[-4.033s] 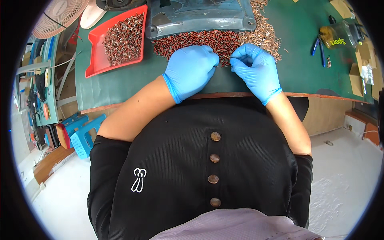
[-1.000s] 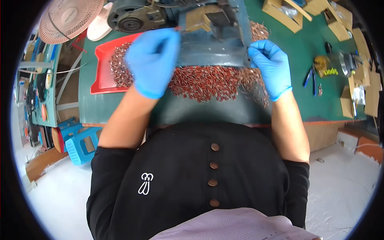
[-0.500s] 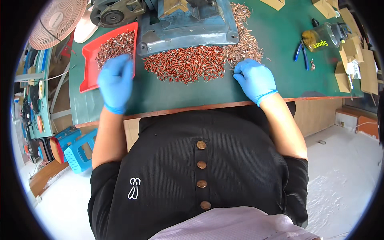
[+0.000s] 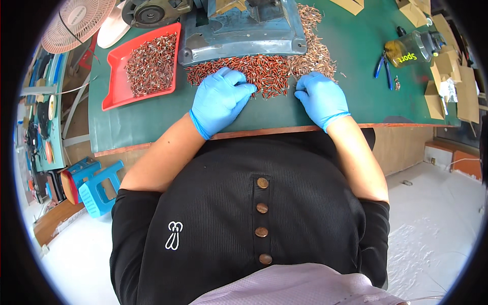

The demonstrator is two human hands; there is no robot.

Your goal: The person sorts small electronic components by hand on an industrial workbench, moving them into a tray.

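Green-matted workbench seen from above, two blue-gloved hands at a heap of small red parts.

Both hands rest palm-down and apart, fingers curled, clamped on nothing that shows: the left hand (image 4: 219,99) on the near left edge of the heap of red parts (image 4: 256,70), the right hand (image 4: 321,98) at its near right edge. The parts look tiny, light, stiff and loose with thin wire legs, likely best pinched singly by the red body. Behind the heap sits a grey-blue machine base (image 4: 243,30); left of the heap, a red tray (image 4: 113,86) holds more parts. Far right of the heap lie pliers (image 4: 382,63) and cardboard pieces. Pale floor and blue stools (image 4: 96,190) lie below.
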